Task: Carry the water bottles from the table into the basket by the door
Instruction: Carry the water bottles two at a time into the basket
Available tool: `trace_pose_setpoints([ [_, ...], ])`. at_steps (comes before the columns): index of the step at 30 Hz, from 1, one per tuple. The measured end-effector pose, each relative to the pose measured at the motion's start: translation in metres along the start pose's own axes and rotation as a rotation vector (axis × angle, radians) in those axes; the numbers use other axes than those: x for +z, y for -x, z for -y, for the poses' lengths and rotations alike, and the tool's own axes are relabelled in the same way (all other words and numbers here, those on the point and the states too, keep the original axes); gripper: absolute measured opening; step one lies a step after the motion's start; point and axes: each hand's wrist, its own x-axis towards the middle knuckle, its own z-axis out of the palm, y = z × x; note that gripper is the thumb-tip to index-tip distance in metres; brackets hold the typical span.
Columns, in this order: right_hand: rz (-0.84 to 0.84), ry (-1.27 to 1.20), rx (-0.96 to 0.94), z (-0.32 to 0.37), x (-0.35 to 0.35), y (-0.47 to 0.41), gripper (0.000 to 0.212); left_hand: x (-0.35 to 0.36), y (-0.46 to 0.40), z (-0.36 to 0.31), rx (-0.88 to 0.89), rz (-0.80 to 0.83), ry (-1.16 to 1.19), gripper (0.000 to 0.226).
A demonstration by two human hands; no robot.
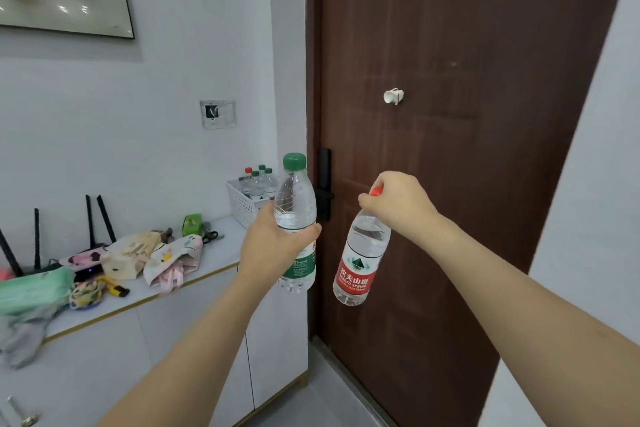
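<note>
My left hand [273, 246] grips a clear water bottle with a green cap and green label [296, 204] around its middle, upright. My right hand [398, 201] holds a red-capped, red-labelled water bottle [360, 253] by its neck, so it hangs down tilted. Both bottles are in the air in front of the door. A white slotted basket [242, 201] stands on the cabinet top beside the door, just behind my left hand. It holds several bottles [258, 182] with green caps and one red cap.
The brown door [467, 114] with a black handle [325, 184] fills the right. A white cabinet [173, 322] runs along the left wall. On its top lie bags, cloths, a green box and a black router with antennas [93, 218]. A framed picture hangs on the wall.
</note>
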Motion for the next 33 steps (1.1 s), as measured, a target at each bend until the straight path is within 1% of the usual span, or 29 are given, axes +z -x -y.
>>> trace_pose_setpoints([
  [4, 0.009, 0.016, -0.021, 0.014, 0.039, -0.057, 0.019, 0.003, -0.057, 0.032, -0.008, 0.014, 0.020, 0.055],
  [8, 0.031, 0.016, -0.071, 0.020, 0.086, -0.127, 0.020, 0.010, -0.128, 0.073, -0.004, 0.003, 0.029, 0.056],
  [12, 0.046, 0.000, -0.109, 0.025, 0.122, -0.206, 0.021, 0.016, -0.202, 0.098, -0.027, -0.037, 0.051, 0.046],
  [18, -0.026, -0.039, -0.162, 0.046, 0.170, -0.319, 0.024, 0.012, -0.310, 0.136, -0.073, -0.094, 0.097, 0.054],
  [20, -0.040, -0.058, -0.169, 0.049, 0.191, -0.353, 0.022, 0.009, -0.344, 0.154, -0.087, -0.098, 0.092, 0.059],
  [23, -0.071, -0.097, -0.152, 0.052, 0.225, -0.400, 0.018, 0.006, -0.397, 0.179, -0.094, -0.098, 0.123, 0.058],
  [26, -0.112, -0.120, -0.140, 0.055, 0.262, -0.438, 0.021, 0.007, -0.443, 0.206, -0.097, -0.074, 0.148, 0.052],
  [28, -0.118, -0.119, -0.124, 0.057, 0.284, -0.463, 0.019, 0.010, -0.472, 0.222, -0.104, -0.053, 0.169, 0.046],
  [33, -0.084, -0.078, -0.092, 0.060, 0.345, -0.524, 0.017, 0.030, -0.541, 0.266, -0.150, 0.010, 0.160, 0.042],
])
